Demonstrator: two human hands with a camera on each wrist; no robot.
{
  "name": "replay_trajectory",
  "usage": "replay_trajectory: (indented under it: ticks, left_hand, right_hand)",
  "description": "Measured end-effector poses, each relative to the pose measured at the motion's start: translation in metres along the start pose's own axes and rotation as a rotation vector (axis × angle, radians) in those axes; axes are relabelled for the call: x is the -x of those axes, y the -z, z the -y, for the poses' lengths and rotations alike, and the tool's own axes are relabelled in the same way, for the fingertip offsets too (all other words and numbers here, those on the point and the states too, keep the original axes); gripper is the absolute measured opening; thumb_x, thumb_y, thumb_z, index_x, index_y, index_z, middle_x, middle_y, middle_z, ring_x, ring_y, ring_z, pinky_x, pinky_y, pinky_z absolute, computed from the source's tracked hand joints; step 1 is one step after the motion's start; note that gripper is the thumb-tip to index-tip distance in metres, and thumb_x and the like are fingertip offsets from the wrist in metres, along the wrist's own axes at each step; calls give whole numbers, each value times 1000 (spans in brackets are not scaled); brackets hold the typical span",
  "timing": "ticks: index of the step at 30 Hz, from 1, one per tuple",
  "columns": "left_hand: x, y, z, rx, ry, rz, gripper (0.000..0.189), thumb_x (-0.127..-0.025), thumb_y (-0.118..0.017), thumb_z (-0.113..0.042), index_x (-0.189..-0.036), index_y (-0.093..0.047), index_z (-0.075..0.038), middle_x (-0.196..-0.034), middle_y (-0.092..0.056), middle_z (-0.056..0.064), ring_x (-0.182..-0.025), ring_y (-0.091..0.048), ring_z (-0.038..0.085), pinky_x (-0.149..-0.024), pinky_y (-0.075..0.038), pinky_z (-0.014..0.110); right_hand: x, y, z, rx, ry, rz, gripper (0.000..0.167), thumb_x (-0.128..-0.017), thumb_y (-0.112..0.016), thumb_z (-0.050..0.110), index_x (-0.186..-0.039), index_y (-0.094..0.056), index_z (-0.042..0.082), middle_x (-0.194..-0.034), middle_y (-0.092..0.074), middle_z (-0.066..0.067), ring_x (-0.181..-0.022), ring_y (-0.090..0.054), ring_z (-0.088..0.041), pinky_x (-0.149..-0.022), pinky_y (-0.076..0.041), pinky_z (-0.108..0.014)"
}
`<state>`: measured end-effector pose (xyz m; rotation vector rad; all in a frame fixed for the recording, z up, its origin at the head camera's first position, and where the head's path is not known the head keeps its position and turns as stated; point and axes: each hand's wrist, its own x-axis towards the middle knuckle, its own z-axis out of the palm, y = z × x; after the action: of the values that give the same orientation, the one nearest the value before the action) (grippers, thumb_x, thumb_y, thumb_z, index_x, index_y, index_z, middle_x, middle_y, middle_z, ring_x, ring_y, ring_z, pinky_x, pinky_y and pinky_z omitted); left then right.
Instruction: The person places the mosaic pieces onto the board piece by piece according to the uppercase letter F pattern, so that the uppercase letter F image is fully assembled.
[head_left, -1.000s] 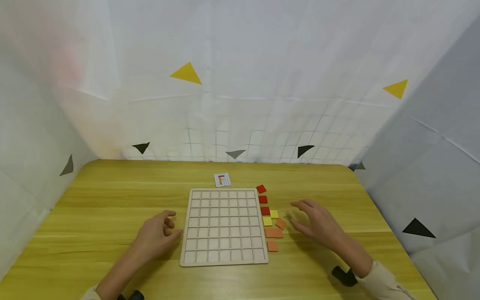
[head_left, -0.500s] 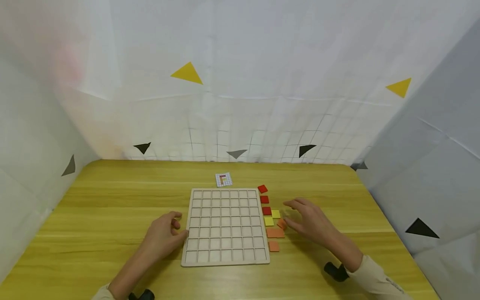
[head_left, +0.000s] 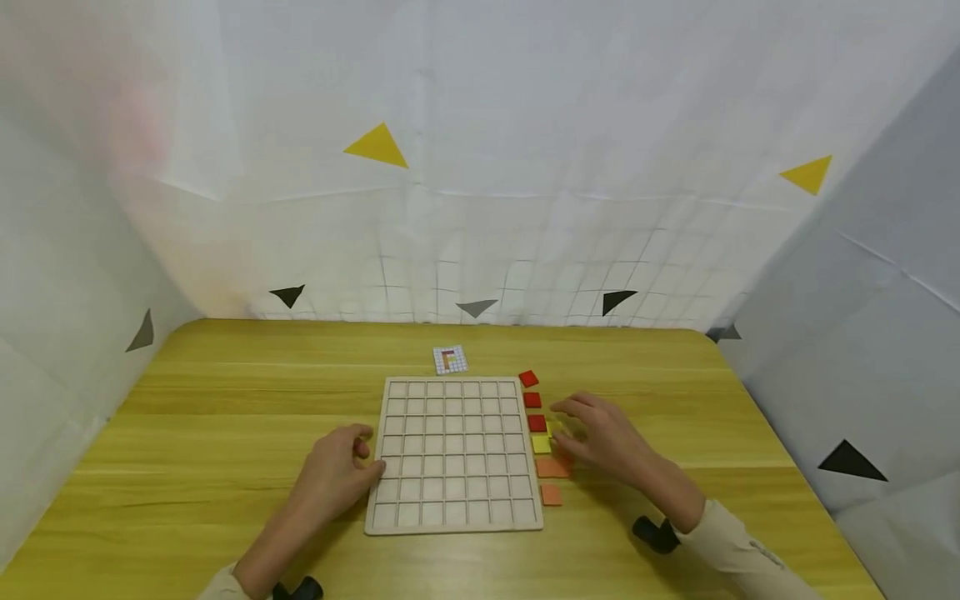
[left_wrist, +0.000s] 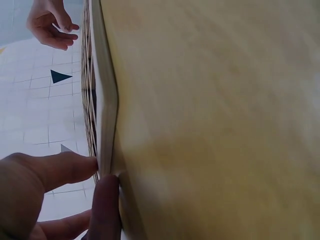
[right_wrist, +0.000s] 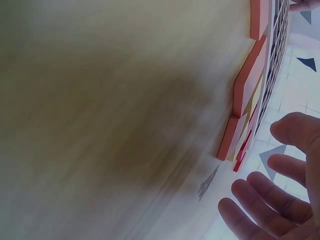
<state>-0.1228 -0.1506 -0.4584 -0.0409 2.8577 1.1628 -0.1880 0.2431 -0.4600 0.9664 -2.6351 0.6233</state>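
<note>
The left hand [left_wrist: 30, 185] enters at the lower left of the frame, with one digit tip touching the edge of the board [left_wrist: 108, 95] and a second, shadowed digit lying across that edge just below it. The board appears almost edge-on as a pale strip with a bend at its corner, seated on the wood-toned worktop [left_wrist: 225, 100], which fills the right portion. Behind, a white sheet [left_wrist: 22, 107] carries thin grid lines and a dark triangle [left_wrist: 58, 76]; the right hand [left_wrist: 50, 25] appears at upper left, fingers slightly bent.

Left hand [head_left: 337, 468] loosely curved; right hand [head_left: 606, 437] relaxed, half-spread
</note>
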Motion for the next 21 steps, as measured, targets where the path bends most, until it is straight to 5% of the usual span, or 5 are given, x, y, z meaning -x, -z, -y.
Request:
replay_trajectory:
  ticks: [21]
  left_hand:
    - [-1, -8, -5, -24, -49, -28, 43, -81, -76, -4, -121, -65, 8, -79, -57, 2, -69, -49, 16, -58, -43, 28]
  right_hand:
    - [-19, -13, 10, -6, -58, 130, 26, -83, -81, 15, -108, -75, 8, -101, -66, -4, -82, -58, -17, -70, -54, -31]
